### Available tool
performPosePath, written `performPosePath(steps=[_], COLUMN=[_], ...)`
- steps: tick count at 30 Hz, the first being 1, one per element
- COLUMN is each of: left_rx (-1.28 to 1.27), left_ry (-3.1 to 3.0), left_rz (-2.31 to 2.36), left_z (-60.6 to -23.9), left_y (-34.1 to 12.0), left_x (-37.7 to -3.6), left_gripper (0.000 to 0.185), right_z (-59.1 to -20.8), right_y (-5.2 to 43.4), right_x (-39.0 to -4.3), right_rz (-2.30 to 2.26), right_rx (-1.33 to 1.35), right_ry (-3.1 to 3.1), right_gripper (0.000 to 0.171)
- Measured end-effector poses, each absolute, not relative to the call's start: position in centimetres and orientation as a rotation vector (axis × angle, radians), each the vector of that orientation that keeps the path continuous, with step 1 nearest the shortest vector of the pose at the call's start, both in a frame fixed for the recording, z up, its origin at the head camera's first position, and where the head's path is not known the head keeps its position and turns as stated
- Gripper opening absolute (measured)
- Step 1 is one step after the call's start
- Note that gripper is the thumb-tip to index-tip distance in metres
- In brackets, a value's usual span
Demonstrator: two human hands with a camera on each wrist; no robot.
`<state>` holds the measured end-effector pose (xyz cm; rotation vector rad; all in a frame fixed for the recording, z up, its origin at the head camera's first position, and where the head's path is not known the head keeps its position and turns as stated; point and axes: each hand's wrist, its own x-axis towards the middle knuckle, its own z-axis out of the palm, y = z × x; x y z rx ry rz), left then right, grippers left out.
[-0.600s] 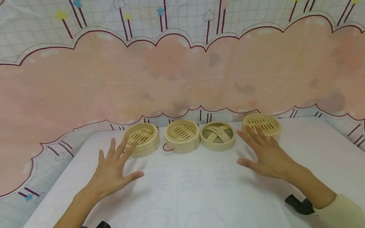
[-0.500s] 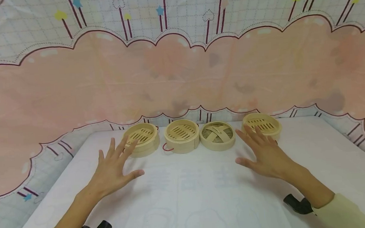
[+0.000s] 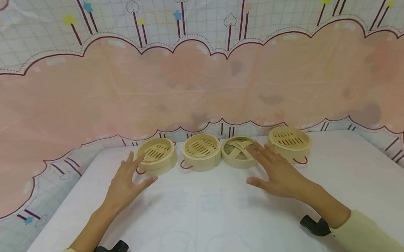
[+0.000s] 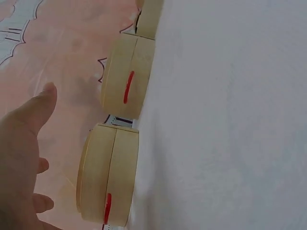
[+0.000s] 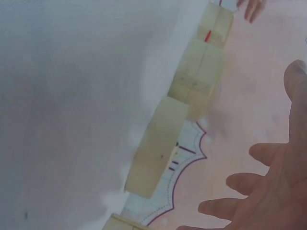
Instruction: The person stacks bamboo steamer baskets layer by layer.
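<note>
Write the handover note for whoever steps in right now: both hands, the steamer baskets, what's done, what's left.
Left hand: open, holding nothing, fingertips by the leftmost steamer basket.
Right hand: open, holding nothing, fingers reaching over the woven lid.
Second basket and rightmost basket sit untouched in the same row at the back of the white table.
Done: nothing picked up or stacked.
Left: probably gripping the lid and baskets; all handling remains.

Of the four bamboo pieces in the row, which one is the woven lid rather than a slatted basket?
The woven lid, third from the left: crossed strips on top, no open slats, just beyond the right hand.
</note>
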<state>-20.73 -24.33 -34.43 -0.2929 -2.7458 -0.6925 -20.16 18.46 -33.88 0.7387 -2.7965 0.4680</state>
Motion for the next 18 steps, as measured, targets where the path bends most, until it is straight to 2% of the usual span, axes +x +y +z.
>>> performPosePath(steps=[9, 18], left_rx=[-0.245, -0.224], left_ry=[-2.772, -2.754], left_rz=[-0.682, -0.722], left_z=[-35.4, -35.2], left_y=[-24.7, -24.3], left_x=[-21.7, -22.4], left_gripper=[0.079, 0.065], right_z=[-34.2, -34.0], right_y=[16.7, 15.4], right_x=[-20.4, -20.4], right_rz=[0.529, 0.703], right_rx=[0.827, 0.882], right_ry=[-2.743, -2.745], right_gripper=[0.084, 0.078])
